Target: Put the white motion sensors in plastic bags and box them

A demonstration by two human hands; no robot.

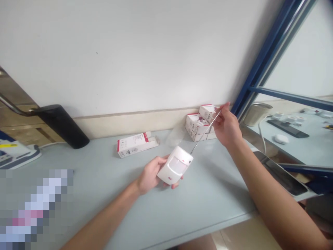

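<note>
A white motion detector (174, 165) with a curved sensor window is tilted above the table, and my left hand (153, 173) is wrapped round its lower body. From its top corner a thin metal telescopic antenna (204, 134) stands drawn out, up and to the right. The fingers of my right hand (227, 125) pinch this antenna at its far tip. Behind that hand are several small white and red boxes (195, 124), stacked by the wall and partly hidden. An opened white and red box (135, 143) lies on its side beyond my left hand.
The grey-blue table (104, 194) runs along a white wall. Clear plastic packaging (175, 136) lies near the boxes. At left lean a black cylinder (63, 126) and a white-blue device (22, 154). A blue-framed mirror (288, 97) stands right, with a dark-screened device (279, 173) before it.
</note>
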